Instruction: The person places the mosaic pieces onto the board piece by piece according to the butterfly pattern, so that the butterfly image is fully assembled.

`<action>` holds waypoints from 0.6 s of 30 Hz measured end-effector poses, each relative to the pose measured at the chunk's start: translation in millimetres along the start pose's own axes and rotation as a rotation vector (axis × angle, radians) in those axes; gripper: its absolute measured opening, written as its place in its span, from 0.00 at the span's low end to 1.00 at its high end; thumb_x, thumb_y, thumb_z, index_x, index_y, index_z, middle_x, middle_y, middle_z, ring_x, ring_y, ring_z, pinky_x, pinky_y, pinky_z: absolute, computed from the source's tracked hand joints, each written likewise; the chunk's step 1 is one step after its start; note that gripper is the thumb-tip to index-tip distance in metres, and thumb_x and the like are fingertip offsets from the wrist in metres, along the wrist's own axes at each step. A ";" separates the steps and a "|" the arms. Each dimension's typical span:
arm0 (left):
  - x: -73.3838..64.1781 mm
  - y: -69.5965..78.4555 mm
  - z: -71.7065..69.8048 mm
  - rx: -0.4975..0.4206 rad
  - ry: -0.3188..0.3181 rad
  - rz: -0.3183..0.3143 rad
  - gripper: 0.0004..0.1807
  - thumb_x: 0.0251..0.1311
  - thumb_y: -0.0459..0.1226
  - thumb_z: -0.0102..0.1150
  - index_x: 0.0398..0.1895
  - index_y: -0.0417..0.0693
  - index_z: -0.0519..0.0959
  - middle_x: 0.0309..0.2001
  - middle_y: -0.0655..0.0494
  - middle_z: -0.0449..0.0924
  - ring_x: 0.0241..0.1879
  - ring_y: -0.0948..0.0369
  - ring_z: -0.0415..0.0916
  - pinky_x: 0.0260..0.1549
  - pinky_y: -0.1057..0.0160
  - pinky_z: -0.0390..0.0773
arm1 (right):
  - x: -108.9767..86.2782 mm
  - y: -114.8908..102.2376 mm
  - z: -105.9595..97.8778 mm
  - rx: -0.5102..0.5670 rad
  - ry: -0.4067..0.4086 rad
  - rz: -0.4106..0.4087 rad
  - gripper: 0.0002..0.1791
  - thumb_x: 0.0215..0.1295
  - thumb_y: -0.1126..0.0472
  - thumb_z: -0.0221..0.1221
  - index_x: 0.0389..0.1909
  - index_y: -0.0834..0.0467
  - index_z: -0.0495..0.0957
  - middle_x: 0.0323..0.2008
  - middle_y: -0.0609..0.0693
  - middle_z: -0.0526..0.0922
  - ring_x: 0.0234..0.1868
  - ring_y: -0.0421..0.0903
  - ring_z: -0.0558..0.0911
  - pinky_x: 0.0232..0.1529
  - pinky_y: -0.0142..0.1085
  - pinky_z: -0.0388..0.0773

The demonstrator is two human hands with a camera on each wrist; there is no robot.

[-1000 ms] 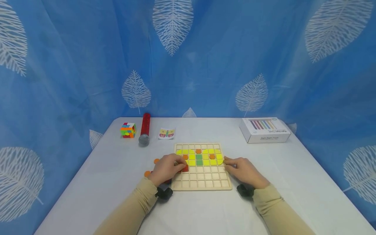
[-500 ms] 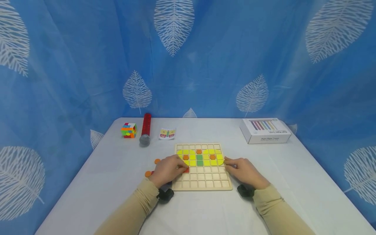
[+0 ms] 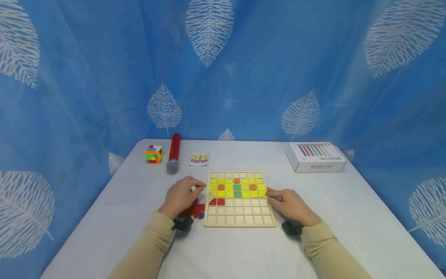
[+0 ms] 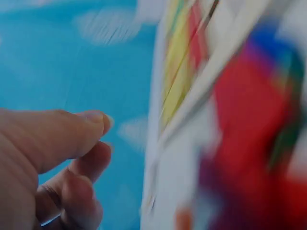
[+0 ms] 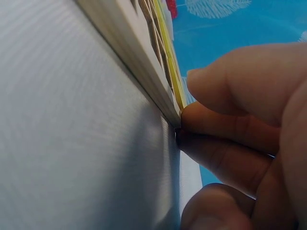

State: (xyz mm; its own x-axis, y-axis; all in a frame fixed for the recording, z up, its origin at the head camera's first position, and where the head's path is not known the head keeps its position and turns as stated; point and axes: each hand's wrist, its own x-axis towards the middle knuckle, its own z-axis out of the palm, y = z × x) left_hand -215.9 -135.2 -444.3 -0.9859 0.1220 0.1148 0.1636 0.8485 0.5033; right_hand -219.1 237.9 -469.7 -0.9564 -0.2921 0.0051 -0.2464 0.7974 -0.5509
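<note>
A wooden grid board (image 3: pixel 244 221) lies between the hands. Yellow pieces (image 3: pixel 260 187), orange discs (image 3: pixel 221 187), green squares (image 3: pixel 237 190) and two red pieces (image 3: pixel 216 202) fill some of its cells. My left hand (image 3: pixel 182 195) hovers just left of the board, thumb close to the bent fingers. In the left wrist view nothing shows between its fingertips (image 4: pixel 98 117). Below that hand lies a pile of loose red and blue pieces (image 3: pixel 195 210), partly hidden by it. My right hand (image 3: pixel 290 205) touches the board's right edge with its fingertips (image 5: pixel 189 117); the thumb stands apart from the edge.
Behind the board lies a small pattern card (image 3: pixel 199 159). A red microphone (image 3: pixel 174 151) and a puzzle cube (image 3: pixel 154 154) are at the back left. The white box (image 3: pixel 315 157) stands at the back right. All rest on a white-covered table (image 3: pixel 237 255).
My left hand has let go of a red piece, now lying in the third row from the top of the filled area, and moved left off the board. The right hand stays put.
</note>
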 end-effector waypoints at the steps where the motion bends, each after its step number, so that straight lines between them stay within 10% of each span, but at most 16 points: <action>1: -0.9 -7.7 -7.1 -0.012 0.015 -0.044 0.14 0.66 0.44 0.68 0.53 0.57 0.87 0.48 0.58 0.84 0.40 0.59 0.76 0.42 0.56 0.81 | -0.1 0.0 -0.1 0.001 0.001 0.000 0.23 0.73 0.52 0.60 0.64 0.56 0.79 0.67 0.54 0.78 0.71 0.62 0.72 0.69 0.59 0.67; 8: -9.1 -52.3 -35.6 -0.029 -0.087 -0.189 0.13 0.62 0.42 0.71 0.49 0.52 0.86 0.45 0.54 0.84 0.44 0.55 0.77 0.46 0.50 0.81 | -0.1 1.2 2.4 0.011 -0.002 0.024 0.23 0.73 0.51 0.60 0.64 0.55 0.80 0.69 0.52 0.76 0.72 0.62 0.71 0.70 0.59 0.66; 13: -10.2 -56.3 -33.3 -0.035 -0.261 -0.181 0.14 0.54 0.45 0.78 0.41 0.55 0.85 0.37 0.60 0.81 0.40 0.58 0.75 0.41 0.54 0.81 | 0.2 2.1 2.4 0.020 -0.001 0.020 0.24 0.72 0.52 0.60 0.65 0.56 0.79 0.68 0.53 0.77 0.72 0.62 0.71 0.70 0.60 0.66; 18: -10.0 -54.0 -28.9 -0.024 -0.290 -0.145 0.14 0.50 0.44 0.80 0.37 0.55 0.85 0.35 0.60 0.80 0.40 0.58 0.75 0.41 0.55 0.81 | 0.6 2.3 1.7 0.020 0.001 0.022 0.23 0.72 0.52 0.60 0.65 0.56 0.79 0.68 0.52 0.77 0.72 0.61 0.71 0.70 0.60 0.66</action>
State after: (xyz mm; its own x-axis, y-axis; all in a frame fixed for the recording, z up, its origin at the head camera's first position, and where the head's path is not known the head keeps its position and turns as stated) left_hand -213.8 -197.1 -447.9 -0.9675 0.1453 -0.2069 0.0180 0.8559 0.5169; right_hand -220.0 238.7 -472.5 -0.9616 -0.2743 -0.0063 -0.2224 0.7928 -0.5675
